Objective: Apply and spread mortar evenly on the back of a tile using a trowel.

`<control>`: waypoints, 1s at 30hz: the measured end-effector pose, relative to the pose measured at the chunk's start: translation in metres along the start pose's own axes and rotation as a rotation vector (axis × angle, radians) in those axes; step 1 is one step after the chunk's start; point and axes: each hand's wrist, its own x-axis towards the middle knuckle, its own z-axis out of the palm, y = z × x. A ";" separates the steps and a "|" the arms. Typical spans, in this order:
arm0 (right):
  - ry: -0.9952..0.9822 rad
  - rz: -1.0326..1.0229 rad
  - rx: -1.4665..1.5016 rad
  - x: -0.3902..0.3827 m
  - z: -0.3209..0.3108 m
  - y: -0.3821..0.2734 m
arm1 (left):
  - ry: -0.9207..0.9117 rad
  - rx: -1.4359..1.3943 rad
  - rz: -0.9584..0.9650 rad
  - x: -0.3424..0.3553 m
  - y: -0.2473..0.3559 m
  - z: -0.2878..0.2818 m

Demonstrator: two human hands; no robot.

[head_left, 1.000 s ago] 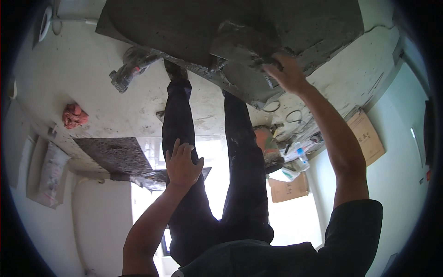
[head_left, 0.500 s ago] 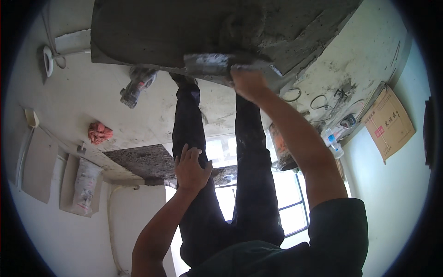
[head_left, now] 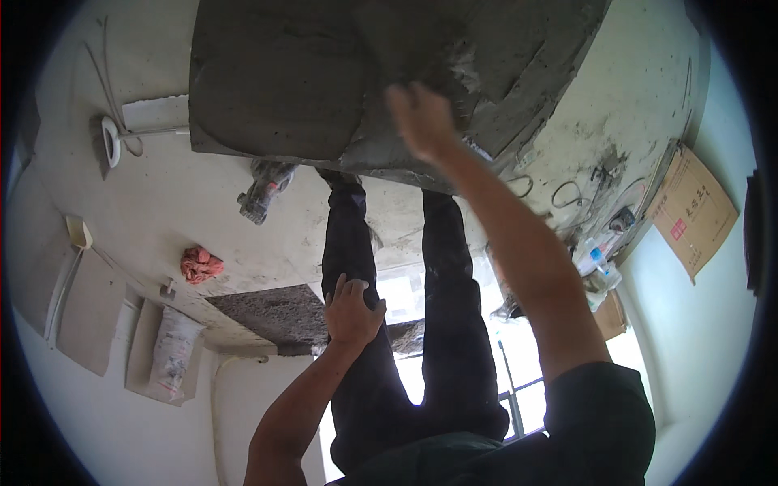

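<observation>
My right hand (head_left: 421,117) is over a dark slab spread with wet grey mortar (head_left: 275,77), its fingers wrapped round the handle of a motion-blurred trowel (head_left: 397,49), whose blade is hard to tell apart from the mortar. The slab's surface is streaked, with ridges toward the right. My left hand (head_left: 353,312) rests open on my left dark-trousered leg (head_left: 348,235), fingers spread. A dusty grey power tool (head_left: 263,190) lies on the pale floor just beside the slab's near edge.
At left are a white-handled long tool (head_left: 111,139), a crumpled red cloth (head_left: 199,265) and a wrapped bag (head_left: 174,352). At right lie looped cords (head_left: 567,194), plastic bottles (head_left: 598,263) and cardboard (head_left: 693,211) by the wall. A dark rough patch (head_left: 267,316) lies behind my legs.
The trowel in my right hand has swept leftward from the right part of the slab, then upward away from its near edge. My view has shifted. My left hand stays on my leg.
</observation>
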 end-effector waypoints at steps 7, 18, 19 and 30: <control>-0.158 -0.153 -0.158 -0.065 0.119 0.013 | 0.015 0.023 0.037 0.013 0.013 -0.010; 0.446 0.346 -0.026 -0.067 -0.022 0.123 | -0.022 0.105 0.053 0.012 0.011 -0.027; 0.463 0.358 -0.024 -0.079 -0.022 0.127 | -0.021 0.147 0.036 0.010 0.011 -0.029; -0.571 -0.006 -0.700 -0.105 -0.095 0.198 | -0.046 0.281 0.056 0.018 0.031 -0.020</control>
